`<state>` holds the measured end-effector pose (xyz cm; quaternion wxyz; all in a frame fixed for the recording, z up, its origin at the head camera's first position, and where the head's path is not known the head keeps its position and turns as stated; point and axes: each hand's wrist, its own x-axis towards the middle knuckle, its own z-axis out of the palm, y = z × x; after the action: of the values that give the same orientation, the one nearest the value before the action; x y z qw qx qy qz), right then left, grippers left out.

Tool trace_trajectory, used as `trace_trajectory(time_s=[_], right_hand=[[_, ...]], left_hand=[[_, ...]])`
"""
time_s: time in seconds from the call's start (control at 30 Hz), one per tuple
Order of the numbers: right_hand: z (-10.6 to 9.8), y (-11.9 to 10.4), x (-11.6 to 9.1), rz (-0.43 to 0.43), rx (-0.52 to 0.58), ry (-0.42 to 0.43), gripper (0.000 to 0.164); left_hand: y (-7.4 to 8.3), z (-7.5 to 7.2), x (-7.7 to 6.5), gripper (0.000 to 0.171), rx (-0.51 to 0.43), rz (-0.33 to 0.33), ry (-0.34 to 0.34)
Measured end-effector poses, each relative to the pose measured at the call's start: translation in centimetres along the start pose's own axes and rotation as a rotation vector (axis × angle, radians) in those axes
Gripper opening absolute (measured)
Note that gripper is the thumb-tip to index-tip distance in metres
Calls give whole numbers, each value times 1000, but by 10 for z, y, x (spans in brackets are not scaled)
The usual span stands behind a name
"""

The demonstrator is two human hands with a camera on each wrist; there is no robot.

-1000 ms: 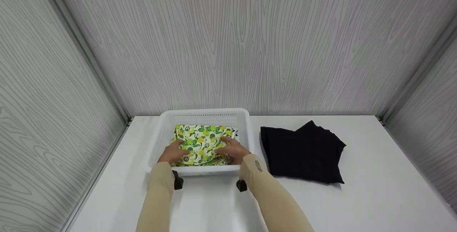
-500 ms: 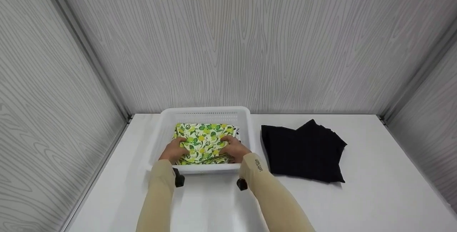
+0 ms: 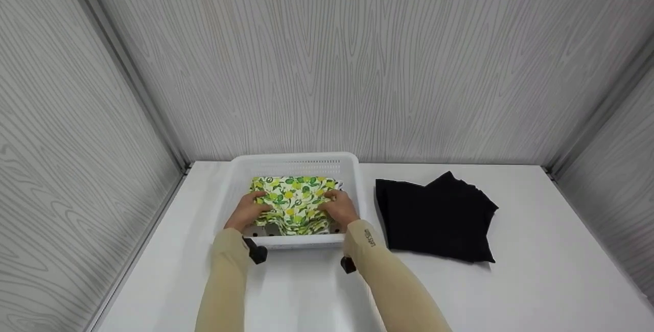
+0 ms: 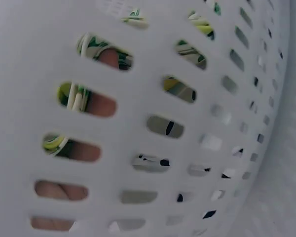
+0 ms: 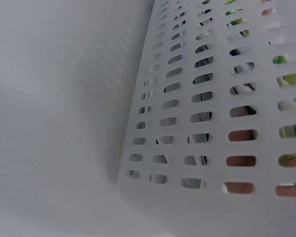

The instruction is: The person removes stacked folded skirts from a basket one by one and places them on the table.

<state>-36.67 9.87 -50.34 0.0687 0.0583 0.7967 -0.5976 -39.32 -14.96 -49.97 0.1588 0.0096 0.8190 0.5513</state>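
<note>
A folded cloth printed with yellow lemons and green leaves (image 3: 294, 199) lies inside a white plastic basket (image 3: 296, 157). My left hand (image 3: 246, 210) grips its left side, thumb on top and the other fingers tucked under. On the right side, my right hand (image 3: 341, 208) grips it the same way. The cloth's near edge is bunched into wavy layers. Below it, white fabric with black spots (image 3: 255, 231) shows at the front of the basket. Through the slots of the basket wall (image 4: 106, 128), the left wrist view shows parts of fingers; the right wrist view shows fingers through the slotted wall (image 5: 217, 143) too.
Black folded fabric (image 3: 434, 219) lies on the white table (image 3: 531, 281), right of the basket. Grey wood-grain panels (image 3: 327, 66) rise behind and at both sides. The basket stands close to the back panel.
Both hands have shifted slightly away from the basket's front wall. The near edge of the lemon-print cloth has drawn up into folds, and more spotted fabric shows beneath it.
</note>
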Motion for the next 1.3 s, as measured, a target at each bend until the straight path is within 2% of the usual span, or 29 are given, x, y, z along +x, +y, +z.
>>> trace_trajectory(time_s=[0.1,0.2,0.23,0.33,0.4,0.43,0.5,0.53,0.6,0.63,0.73,0.9,1.03,1.3], right_hand=[[0,1,1,-7,-76,28,43],[1,1,2,-39,-144,31,11],[1,1,2,-58,-176,36,9],[2,2,3,-106,-261,53,38],[3,2,4,-105,-277,58,39],[4,1,4,-96,-270,55,32],[4,1,4,-72,-253,34,6],[5,1,4,-58,-245,17,13],[5,0,4,-38,-229,-33,49],[6,1,4,-29,-216,-66,63],[7,1,4,-13,-173,-154,79],[9,-4,1,16,-42,-219,82],[5,-8,-1,30,44,-243,83],[-12,-20,-7,-72,77,-230,81]], left_hand=[[0,1,0,62,-10,-24,1],[-1,2,-1,61,-10,-26,-8],[0,2,-1,61,-12,-25,-10],[0,3,-2,60,-2,-20,-6],[0,3,-3,60,11,-21,-1],[0,3,-3,61,25,-21,0],[1,3,-4,61,43,-31,6],[1,2,-4,62,47,-36,4],[2,2,-5,65,64,-50,-11],[3,2,-5,66,71,-62,-19],[4,3,-4,68,81,-91,-39],[6,6,-3,65,70,-38,-50],[8,4,-10,67,33,24,-32],[20,0,-18,73,-15,92,1]])
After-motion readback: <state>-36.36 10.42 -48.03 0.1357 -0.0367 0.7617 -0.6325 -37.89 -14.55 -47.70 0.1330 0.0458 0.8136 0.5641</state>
